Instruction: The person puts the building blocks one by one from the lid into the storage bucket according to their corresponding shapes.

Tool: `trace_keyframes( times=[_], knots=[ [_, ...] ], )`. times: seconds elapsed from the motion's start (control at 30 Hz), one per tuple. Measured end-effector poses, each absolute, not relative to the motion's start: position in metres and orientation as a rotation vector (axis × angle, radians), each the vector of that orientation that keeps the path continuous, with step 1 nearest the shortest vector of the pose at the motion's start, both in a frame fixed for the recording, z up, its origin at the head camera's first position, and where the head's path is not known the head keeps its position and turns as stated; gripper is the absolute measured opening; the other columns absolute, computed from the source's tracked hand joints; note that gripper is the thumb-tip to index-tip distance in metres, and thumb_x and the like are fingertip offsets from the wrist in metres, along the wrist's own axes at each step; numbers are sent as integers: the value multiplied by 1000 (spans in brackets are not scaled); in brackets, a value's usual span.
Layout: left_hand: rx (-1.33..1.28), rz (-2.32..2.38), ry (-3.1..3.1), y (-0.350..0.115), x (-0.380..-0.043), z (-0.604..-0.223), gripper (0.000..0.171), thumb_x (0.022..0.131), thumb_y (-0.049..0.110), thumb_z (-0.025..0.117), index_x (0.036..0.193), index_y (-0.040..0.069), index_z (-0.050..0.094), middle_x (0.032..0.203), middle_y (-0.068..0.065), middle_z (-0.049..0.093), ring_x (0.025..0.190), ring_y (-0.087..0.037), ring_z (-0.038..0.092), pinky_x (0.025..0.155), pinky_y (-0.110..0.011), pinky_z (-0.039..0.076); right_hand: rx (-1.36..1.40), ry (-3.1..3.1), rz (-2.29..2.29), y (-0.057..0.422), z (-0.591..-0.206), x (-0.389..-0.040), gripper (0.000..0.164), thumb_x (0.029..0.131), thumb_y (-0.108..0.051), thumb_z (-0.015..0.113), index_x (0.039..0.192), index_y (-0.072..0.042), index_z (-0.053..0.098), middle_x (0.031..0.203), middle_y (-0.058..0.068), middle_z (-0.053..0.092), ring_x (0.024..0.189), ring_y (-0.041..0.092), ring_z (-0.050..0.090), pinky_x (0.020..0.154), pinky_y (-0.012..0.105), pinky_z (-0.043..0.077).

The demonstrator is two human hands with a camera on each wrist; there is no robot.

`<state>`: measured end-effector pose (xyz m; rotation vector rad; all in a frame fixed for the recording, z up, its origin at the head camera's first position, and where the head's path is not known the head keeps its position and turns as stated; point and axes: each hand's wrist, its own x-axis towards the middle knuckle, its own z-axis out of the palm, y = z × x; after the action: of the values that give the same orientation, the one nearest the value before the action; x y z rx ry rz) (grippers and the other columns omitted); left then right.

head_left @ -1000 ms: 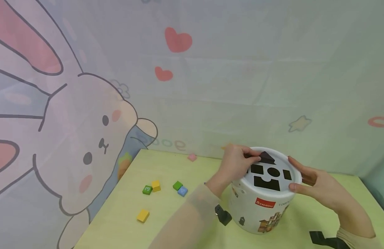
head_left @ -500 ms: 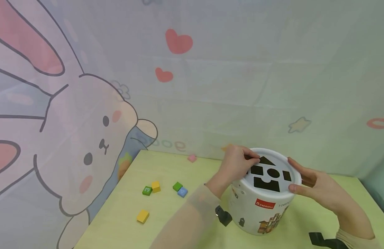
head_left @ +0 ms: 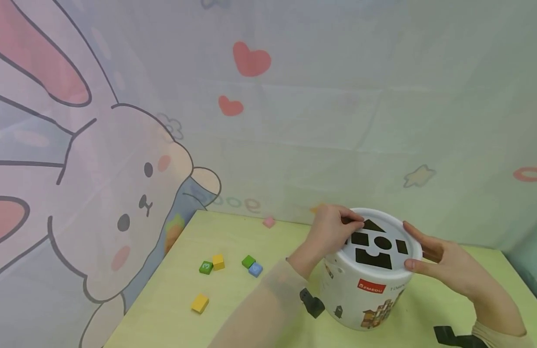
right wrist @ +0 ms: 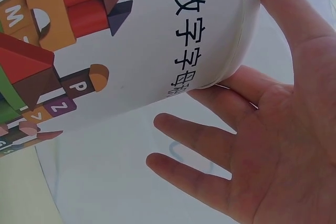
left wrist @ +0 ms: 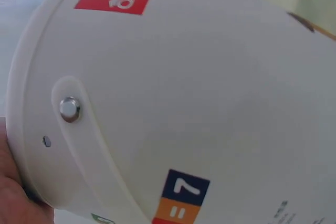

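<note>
A white bucket (head_left: 360, 299) with a red label and printed block pictures stands on the table. Its white lid (head_left: 399, 263) has dark shaped holes: a triangle, a circle, an arch and several others. My left hand (head_left: 331, 227) reaches over the lid's left side, thumb and forefinger together at the left end of the triangular hole (head_left: 373, 225). I cannot tell whether anything sits between those fingertips. With the thumb on the rim and fingers against the far side, my right hand (head_left: 444, 261) grips the bucket's right edge; two of its fingers extend free in the right wrist view.
Left of the bucket lie small blocks: a green block (head_left: 205, 267) by a yellow block (head_left: 218, 262), another green block (head_left: 248, 261) by a blue block (head_left: 255, 269), and a lone yellow block (head_left: 200, 303). A pink block (head_left: 269, 222) lies near the back edge, before a printed curtain (head_left: 312, 121).
A dark brown triangular shape standing above the triangular hole a second ago is gone from sight; only the dark hole shows there. Both hands keep nearly the same place.
</note>
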<state>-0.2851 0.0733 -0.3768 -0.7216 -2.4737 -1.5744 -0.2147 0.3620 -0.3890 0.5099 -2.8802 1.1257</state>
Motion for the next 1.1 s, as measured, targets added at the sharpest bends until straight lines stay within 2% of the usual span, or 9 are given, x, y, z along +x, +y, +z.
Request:
trace_keyframes(
  times=[0.2,0.3,0.43,0.53,0.77,0.9,0.97,1.1],
  knots=[
    [-826,-1794,-2277,58,-281,-378,17,100,18,80,114,10,84,108,6,78,94,1,71,81,-18,60,540,-2878,1101,363,-387,-213,87,99,-24,80,170,-22,30,156,23,52,121,-13,50,89,23,53],
    [-892,-1805,-2176,40,-274,-378,24,102,18,77,123,8,80,120,0,76,104,-11,74,88,-23,60,538,-2881,1092,362,-387,-213,87,99,-24,81,170,-22,31,156,23,53,123,-7,53,90,24,53],
    [-957,-1738,-2072,11,-266,-385,31,102,12,75,132,5,75,131,-8,72,115,-26,71,93,-29,61,521,-2896,1094,361,-387,-212,87,99,-27,80,171,-23,30,157,23,52,124,-4,55,91,24,53],
    [-964,-1708,-2058,-12,-263,-394,34,101,9,75,135,5,73,135,-8,71,120,-26,68,95,-34,61,520,-2899,1103,360,-388,-211,87,100,-27,80,171,-22,29,157,24,52,129,12,61,91,24,53],
    [-885,-1644,-2280,-70,-259,-414,35,104,20,74,139,14,72,131,-1,72,116,-20,69,95,-39,61,519,-2900,1117,361,-388,-213,88,100,-27,80,171,-22,28,157,24,52,129,13,61,91,25,53],
    [-831,-1588,-2463,-105,-254,-428,35,105,25,74,138,17,73,130,0,73,112,-16,70,93,-42,60,519,-2907,1105,360,-385,-214,89,100,-27,80,171,-20,27,155,26,53,132,46,61,90,26,53],
    [-826,-1573,-2531,-121,-252,-437,32,104,25,74,135,16,75,128,0,75,110,-15,71,91,-41,60,522,-2908,1107,360,-384,-214,89,100,-28,80,171,-20,27,155,27,53,132,51,59,89,26,53],
    [-916,-1530,-2659,-145,-246,-454,29,102,25,77,130,16,77,122,3,76,105,-16,71,87,-37,61,510,-2921,1102,361,-383,-213,90,100,-29,80,171,-21,26,155,28,52,133,52,59,89,26,53]
  ],
)
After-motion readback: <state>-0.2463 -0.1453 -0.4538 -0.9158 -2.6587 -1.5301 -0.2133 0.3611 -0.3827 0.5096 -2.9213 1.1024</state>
